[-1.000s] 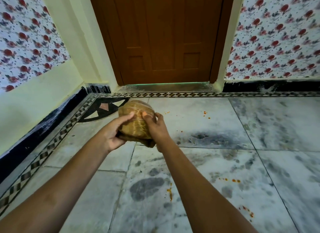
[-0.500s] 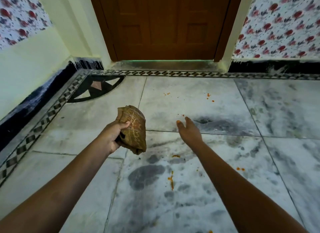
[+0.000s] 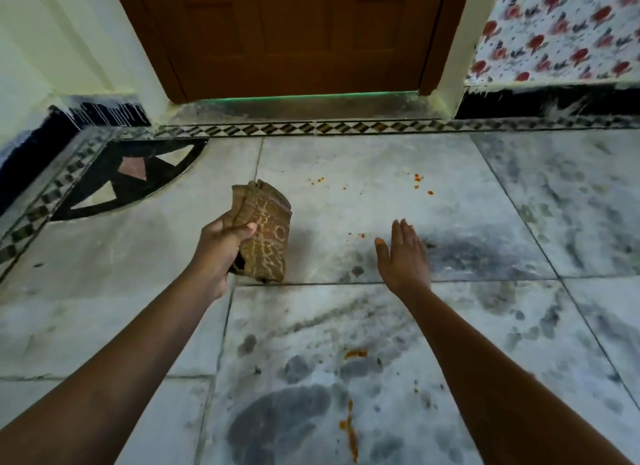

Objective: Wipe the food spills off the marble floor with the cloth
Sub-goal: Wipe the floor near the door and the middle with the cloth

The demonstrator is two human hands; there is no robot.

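My left hand [image 3: 221,246] grips a folded brown patterned cloth [image 3: 266,236], held above the grey marble floor [image 3: 381,319]. My right hand [image 3: 403,253] is held flat with fingers stretched out, low over the floor and empty, to the right of the cloth. Orange food spills dot the floor: a small cluster far ahead [image 3: 420,184], tiny specks near the right hand's fingers [image 3: 360,235], a smear near my arms [image 3: 355,353] and a streak close to me [image 3: 349,430].
A shut brown wooden door [image 3: 298,35] stands ahead behind a grey threshold. A patterned tile border [image 3: 311,128] runs along the walls, with a dark inlaid corner motif [image 3: 128,177] at the left. Floral wallpaper [image 3: 561,28] covers the right wall.
My right hand let go of the cloth and moved right and down toward the floor. The left hand keeps the cloth, and the view has tilted down and closer.
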